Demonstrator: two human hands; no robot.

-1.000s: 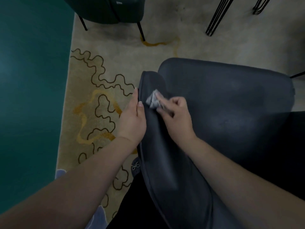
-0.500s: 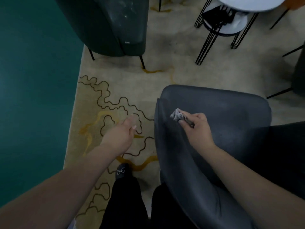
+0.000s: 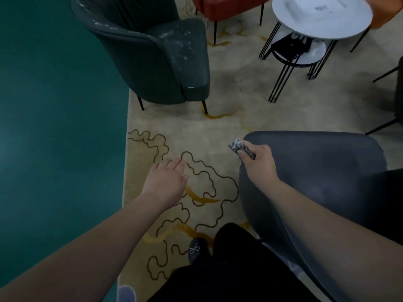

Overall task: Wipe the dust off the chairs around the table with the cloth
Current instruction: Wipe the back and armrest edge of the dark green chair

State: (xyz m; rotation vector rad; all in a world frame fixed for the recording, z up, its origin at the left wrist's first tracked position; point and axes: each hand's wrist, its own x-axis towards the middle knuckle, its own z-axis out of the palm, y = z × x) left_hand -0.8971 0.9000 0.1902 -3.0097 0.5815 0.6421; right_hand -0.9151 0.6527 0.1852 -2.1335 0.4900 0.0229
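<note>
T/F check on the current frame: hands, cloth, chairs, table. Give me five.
1. The right hand grips the cloth. True.
2. The left hand holds the grey chair. False: it hovers open over the rug, holding nothing.
3. The green chair shows white dust specks. True.
4. The round table is black-topped. False: its top is white.
5. The cloth lies on the rug. False: it is in the hand.

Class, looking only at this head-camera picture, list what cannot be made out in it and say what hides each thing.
- Near grey chair: its legs, hidden under its own shell; its right side, cut by the frame edge.
- Cloth: mostly covered by the right hand gripping it.
- Red chair: upper part cut off at the top.
- Things on the table's lower shelf: dark, shadowed by the white top.
</note>
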